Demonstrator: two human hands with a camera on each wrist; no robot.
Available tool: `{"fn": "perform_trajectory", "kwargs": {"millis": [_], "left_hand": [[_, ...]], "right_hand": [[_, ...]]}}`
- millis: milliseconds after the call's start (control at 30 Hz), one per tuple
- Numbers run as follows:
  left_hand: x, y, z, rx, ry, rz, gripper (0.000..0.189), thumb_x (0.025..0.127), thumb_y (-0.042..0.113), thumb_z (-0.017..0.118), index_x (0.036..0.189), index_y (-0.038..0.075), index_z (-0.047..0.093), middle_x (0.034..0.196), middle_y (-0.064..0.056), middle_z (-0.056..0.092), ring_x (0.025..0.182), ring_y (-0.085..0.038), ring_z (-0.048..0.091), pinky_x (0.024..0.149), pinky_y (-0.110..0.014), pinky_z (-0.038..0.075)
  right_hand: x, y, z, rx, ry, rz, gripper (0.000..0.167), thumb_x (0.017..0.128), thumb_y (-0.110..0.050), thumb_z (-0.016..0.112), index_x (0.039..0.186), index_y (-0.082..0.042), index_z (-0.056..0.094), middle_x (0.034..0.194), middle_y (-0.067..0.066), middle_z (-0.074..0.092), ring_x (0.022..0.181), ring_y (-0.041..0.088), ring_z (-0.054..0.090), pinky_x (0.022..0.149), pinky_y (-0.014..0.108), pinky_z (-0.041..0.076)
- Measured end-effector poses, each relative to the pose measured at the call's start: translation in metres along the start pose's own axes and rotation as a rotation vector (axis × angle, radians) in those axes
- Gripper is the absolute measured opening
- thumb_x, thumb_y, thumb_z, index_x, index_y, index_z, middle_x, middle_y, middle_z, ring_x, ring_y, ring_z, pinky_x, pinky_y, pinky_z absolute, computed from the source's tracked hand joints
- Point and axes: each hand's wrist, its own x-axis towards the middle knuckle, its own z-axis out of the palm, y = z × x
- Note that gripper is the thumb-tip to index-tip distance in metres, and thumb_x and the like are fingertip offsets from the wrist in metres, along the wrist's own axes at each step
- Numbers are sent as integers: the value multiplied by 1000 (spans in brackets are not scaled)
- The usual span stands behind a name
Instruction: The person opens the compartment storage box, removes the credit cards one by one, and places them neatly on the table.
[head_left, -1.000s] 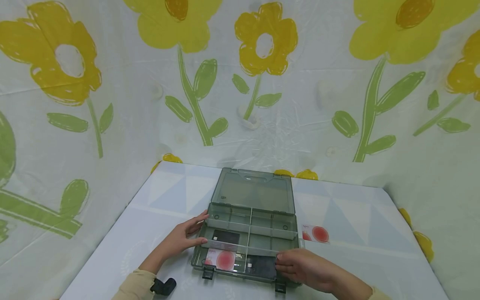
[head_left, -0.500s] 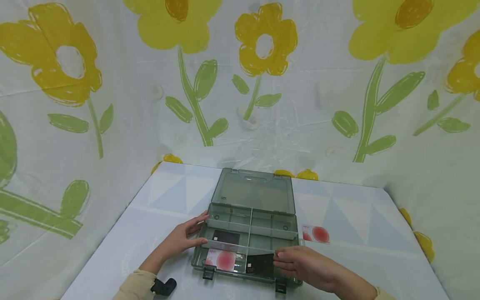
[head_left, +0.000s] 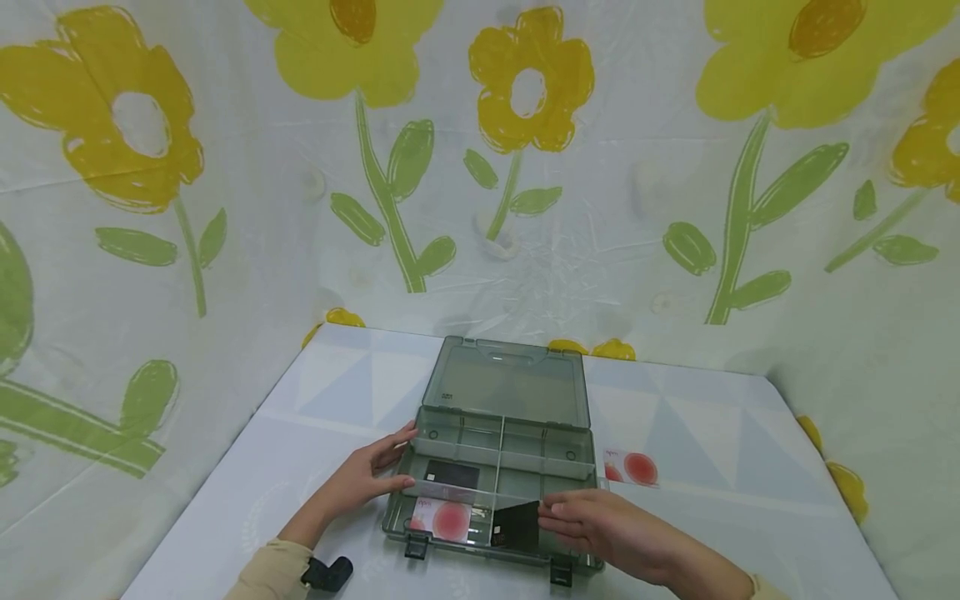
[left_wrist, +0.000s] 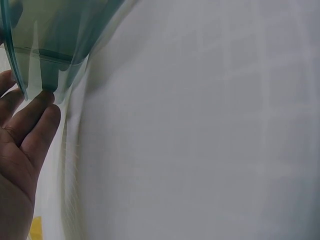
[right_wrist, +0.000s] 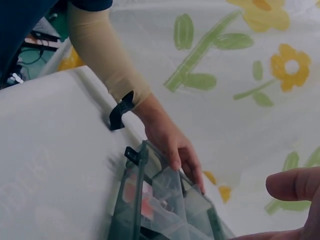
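Observation:
An open grey-green plastic divider box (head_left: 545, 460) sits on the table, lid folded back. My left hand (head_left: 358, 479) rests along its left side, thumb over the edge; the left wrist view shows those fingers (left_wrist: 36, 122) extended against the wall. At the front right compartment, my right hand (head_left: 592, 525) has its fingertips at the right edge of a black card (head_left: 516, 527), which stands tilted, right edge raised. In the right wrist view the thumb (right_wrist: 292, 185) looks apart from the fingers. A red-and-white card (head_left: 442, 519) lies front left; another black card (head_left: 453, 474) lies behind it.
A second red-and-white card (head_left: 632, 467) lies on the table (head_left: 720, 467) right of the box. Two black latches hang at the box's front edge. A flower-print curtain (head_left: 600, 192) stands behind and around the table.
The black card's right edge has risen and moved left, so the card now tilts more. My right fingertips have shifted slightly left with it. The left hand has stayed in place.

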Motion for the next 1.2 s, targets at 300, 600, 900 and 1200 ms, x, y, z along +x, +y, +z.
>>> {"fn": "perform_trajectory", "kwargs": {"millis": [300, 600, 900, 1200], "left_hand": [[0, 1, 1, 12, 7, -13, 78, 91, 28, 78, 156, 7, 41, 166, -13, 26, 142, -42, 42, 115, -49, 40], [0, 0, 1, 16, 6, -16, 78, 91, 28, 79, 156, 8, 41, 166, -13, 26, 142, -41, 42, 114, -49, 40], [0, 3, 1, 13, 6, -18, 78, 91, 28, 78, 156, 7, 40, 166, -14, 26, 142, -42, 42, 115, -48, 40], [-1, 4, 0, 10, 2, -5, 78, 92, 27, 78, 156, 5, 40, 166, -14, 26, 142, -42, 41, 114, -48, 40]], "right_hand": [[8, 2, -1, -21, 7, -68, 67, 110, -27, 46, 152, 19, 23, 155, 30, 39, 144, 40, 41, 119, 45, 39], [26, 15, -2, -63, 109, -70, 58, 109, -24, 49, 149, 15, 36, 146, 28, 50, 125, 34, 60, 108, 44, 52], [42, 26, 7, -182, 212, -95, 48, 104, -18, 61, 140, 11, 52, 129, 19, 64, 106, 28, 68, 94, 46, 60], [54, 37, 14, -224, 262, -142, 40, 99, -16, 69, 130, 8, 60, 111, 16, 71, 96, 26, 70, 81, 39, 64]]}}
